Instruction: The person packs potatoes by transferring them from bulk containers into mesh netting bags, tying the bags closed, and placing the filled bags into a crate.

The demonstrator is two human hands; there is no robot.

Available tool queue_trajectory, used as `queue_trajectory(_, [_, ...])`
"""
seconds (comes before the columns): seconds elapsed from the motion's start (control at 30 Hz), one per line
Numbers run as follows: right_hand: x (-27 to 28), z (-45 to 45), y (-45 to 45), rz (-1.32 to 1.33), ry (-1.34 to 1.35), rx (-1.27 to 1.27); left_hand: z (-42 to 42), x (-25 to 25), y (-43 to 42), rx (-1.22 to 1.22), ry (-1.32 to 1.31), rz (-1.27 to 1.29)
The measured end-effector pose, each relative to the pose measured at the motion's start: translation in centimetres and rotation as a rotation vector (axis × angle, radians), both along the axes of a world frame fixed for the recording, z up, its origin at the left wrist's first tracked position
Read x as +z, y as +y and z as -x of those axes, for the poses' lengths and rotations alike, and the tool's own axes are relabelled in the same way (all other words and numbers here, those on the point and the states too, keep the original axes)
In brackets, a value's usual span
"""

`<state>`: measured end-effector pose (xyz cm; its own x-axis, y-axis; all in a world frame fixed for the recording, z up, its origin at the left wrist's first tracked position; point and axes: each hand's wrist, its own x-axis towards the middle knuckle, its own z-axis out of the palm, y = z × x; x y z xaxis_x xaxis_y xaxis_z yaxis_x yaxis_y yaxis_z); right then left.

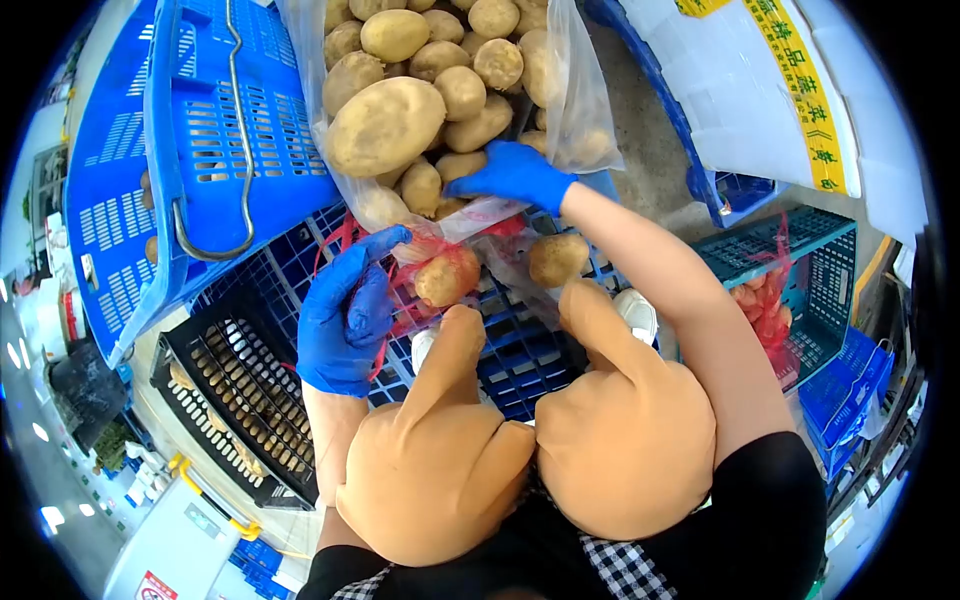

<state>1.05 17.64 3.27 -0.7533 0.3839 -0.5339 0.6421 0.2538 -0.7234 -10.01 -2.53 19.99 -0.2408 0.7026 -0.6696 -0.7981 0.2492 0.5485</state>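
Note:
A clear plastic bag (585, 110) stands open in front of me, full of potatoes (385, 125) of different sizes. My right hand (515, 177), in a blue glove, reaches over the bag's near edge. Its fingers stretch left and touch the potatoes, with no potato plainly gripped. Closer to me, my left hand (348, 315), also gloved in blue, has curled fingers around the edge of a red mesh bag (415, 285). One potato (447, 277) lies in that mesh, between my knees. Another potato (558, 260) rests to its right, beside the plastic.
Blue crates (255, 130) stand on the left, one with a metal handle. Below them is a black slatted crate (250, 400). A blue grid pallet (510, 350) lies under the bags. To the right are a white foam box (740, 90) and a green crate (830, 290) holding red mesh bags.

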Motion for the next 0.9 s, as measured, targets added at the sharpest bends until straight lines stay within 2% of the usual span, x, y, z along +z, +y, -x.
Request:
queue_trajectory(0.07, [0.4,-1.1,1.4,0.289,-0.005,-0.005,0.1,0.1,-0.5,-0.028,0.009,-0.012])
queue_trajectory(0.1, [1.1,-1.6,2.0,0.513,0.075,-0.12,0.2,0.1,-0.6,-0.022,0.001,-0.018])
queue_trajectory(0.2, [3.7,-1.9,1.6,0.314,0.011,0.011,0.4,-0.4,-1.2,0.022,-0.075,-0.074])
queue_trajectory(0.23, [2.3,-1.3,0.9,0.189,-0.052,0.109,0.4,-0.5,-1.2,0.045,-0.097,-0.085])
queue_trajectory(0.33, [1.2,-1.5,0.0,0.269,0.301,0.018,0.7,-0.7,-1.1,0.068,-0.122,-0.114])
queue_trajectory(0.37, [0.2,-1.4,0.2,0.323,0.269,0.004,0.5,-0.6,-1.0,0.069,-0.124,-0.115])
queue_trajectory(0.47, [2.1,-2.8,0.0,0.931,0.234,-0.244,0.6,-0.4,-1.6,0.085,-0.143,-0.112])
queue_trajectory(0.6, [4.9,-3.8,-1.2,1.367,0.488,-0.544,0.9,-0.6,-1.9,0.156,-0.135,-0.119])
queue_trajectory(0.63, [4.6,-4.2,-1.0,1.439,0.529,-0.501,0.9,-0.6,-1.7,0.169,-0.159,-0.145])
queue_trajectory(0.73, [5.4,-3.9,-1.2,1.469,0.581,-0.592,1.1,-0.8,-1.0,0.206,-0.221,-0.194])
queue_trajectory(0.83, [5.6,-3.9,-1.0,1.738,0.659,-0.551,1.2,-0.6,-0.5,0.232,-0.275,-0.199])
queue_trajectory(0.9, [6.1,-3.8,-1.4,1.685,0.735,-0.439,1.4,-0.6,-0.6,0.243,-0.328,-0.227])
